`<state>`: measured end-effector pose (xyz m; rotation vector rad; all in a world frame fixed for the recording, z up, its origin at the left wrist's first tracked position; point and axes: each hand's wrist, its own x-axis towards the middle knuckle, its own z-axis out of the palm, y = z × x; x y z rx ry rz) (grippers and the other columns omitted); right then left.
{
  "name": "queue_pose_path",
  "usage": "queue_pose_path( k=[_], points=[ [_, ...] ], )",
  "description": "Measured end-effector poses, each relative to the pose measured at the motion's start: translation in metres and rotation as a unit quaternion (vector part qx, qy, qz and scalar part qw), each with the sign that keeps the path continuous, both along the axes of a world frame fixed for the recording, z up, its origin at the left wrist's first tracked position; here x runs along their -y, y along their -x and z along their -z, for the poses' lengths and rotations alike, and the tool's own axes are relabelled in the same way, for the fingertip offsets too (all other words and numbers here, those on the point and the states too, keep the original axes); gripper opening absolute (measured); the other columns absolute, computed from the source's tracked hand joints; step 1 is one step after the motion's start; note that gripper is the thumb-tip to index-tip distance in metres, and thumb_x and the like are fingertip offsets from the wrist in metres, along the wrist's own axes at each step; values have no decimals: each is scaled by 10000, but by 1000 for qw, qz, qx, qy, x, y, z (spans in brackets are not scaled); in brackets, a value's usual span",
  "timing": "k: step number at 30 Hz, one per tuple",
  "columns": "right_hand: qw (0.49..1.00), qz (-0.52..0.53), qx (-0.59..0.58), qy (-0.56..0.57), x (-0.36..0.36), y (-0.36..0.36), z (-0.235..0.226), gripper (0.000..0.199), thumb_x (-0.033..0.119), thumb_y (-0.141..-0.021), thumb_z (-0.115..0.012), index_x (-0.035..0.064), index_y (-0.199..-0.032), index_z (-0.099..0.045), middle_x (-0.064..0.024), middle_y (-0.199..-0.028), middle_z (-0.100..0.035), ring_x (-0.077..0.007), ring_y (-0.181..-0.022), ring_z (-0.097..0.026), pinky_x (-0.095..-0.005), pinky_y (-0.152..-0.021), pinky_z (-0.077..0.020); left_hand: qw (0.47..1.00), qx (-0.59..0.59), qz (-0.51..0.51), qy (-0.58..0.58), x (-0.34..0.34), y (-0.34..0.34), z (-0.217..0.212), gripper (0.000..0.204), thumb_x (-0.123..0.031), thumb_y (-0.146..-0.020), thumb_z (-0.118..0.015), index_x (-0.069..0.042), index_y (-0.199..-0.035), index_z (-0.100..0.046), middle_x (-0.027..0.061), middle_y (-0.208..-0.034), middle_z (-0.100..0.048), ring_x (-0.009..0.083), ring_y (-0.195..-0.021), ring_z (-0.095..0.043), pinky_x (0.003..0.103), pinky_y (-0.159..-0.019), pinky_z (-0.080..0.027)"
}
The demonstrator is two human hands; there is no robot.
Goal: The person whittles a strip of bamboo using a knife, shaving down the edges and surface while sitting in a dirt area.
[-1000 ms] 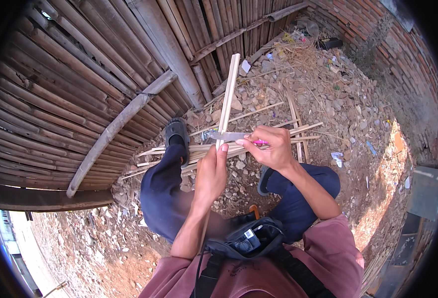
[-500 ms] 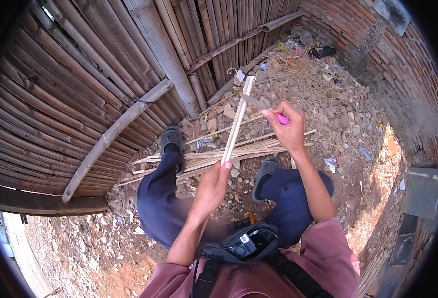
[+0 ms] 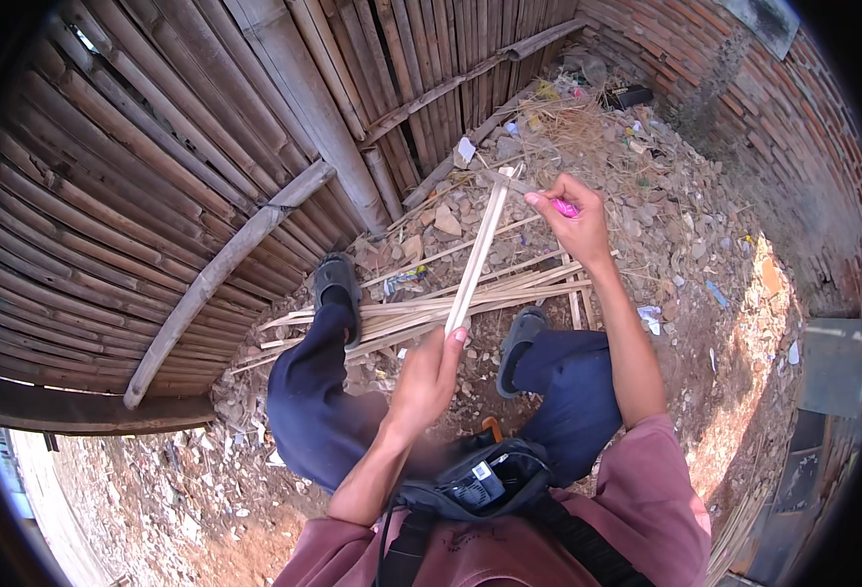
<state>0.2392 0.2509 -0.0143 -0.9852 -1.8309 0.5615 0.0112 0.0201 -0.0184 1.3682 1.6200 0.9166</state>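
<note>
My left hand [image 3: 425, 383] is closed around the lower part of a pale split bamboo strip [image 3: 477, 259], which slants up and away from me. In my right hand [image 3: 577, 217] is a knife [image 3: 515, 183] with a pink handle, gripped between thumb and fingers. The blade lies across the strip close to its far end. A thin sliver seems to stand off the strip's tip beside the blade. On the ground between my feet lies a pile of similar bamboo strips [image 3: 401, 315], beyond my left hand.
A bamboo wall [image 3: 147, 186] rises on the left, and a brick wall [image 3: 793, 108] stands at the far right. Stony ground [image 3: 636, 205] with litter and dry straw spreads ahead. An open pouch [image 3: 480, 479] hangs at my waist. More strips [image 3: 739, 536] lie at the lower right.
The strip in my left hand has shifted slightly right and tilted more to the right. My right hand has moved a little right with the knife, its blade still near the strip's far end.
</note>
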Motion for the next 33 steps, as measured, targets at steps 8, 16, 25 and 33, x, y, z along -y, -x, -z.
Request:
queue_pose_path(
  k=[8,16,25,33],
  points=[
    [968,95,-156,173,-42,-40,13,248,248,-1016,-753,107,-907,-581,34,-695,-604,-3,-595,-403,-237,-542,-292,999,35,32,13,3,1,6,498,-426,-1154,-437,1,-951,-593,45,-634,-513,167,-598,-500,386,-599,-435],
    [850,-35,-365,379,-8,-29,-6,222,308,-1049,-685,170,-1134,-534,76,-708,-441,-5,-524,-346,-192,-451,-245,997,58,9,58,-3,14,-1,488,-445,-1131,-490,15,-1011,-603,120,-749,-598,238,-692,-569,434,-684,-460],
    [849,-184,-223,442,31,28,-30,534,318,-1068,-655,88,-1534,-531,106,-709,-375,7,-527,-287,-189,-461,-200,932,315,110,144,-12,20,10,465,-439,-1157,-420,-28,-1032,-597,-21,-689,-455,85,-517,-389,282,-484,-333],
    [839,-214,-262,426,19,33,-5,376,335,-1062,-682,36,-1289,-657,106,-670,-435,2,-479,-299,-203,-451,-209,906,385,101,147,-15,9,0,519,-430,-1180,-312,-11,-1290,-598,-25,-714,-445,65,-496,-392,243,-459,-352]
  ],
)
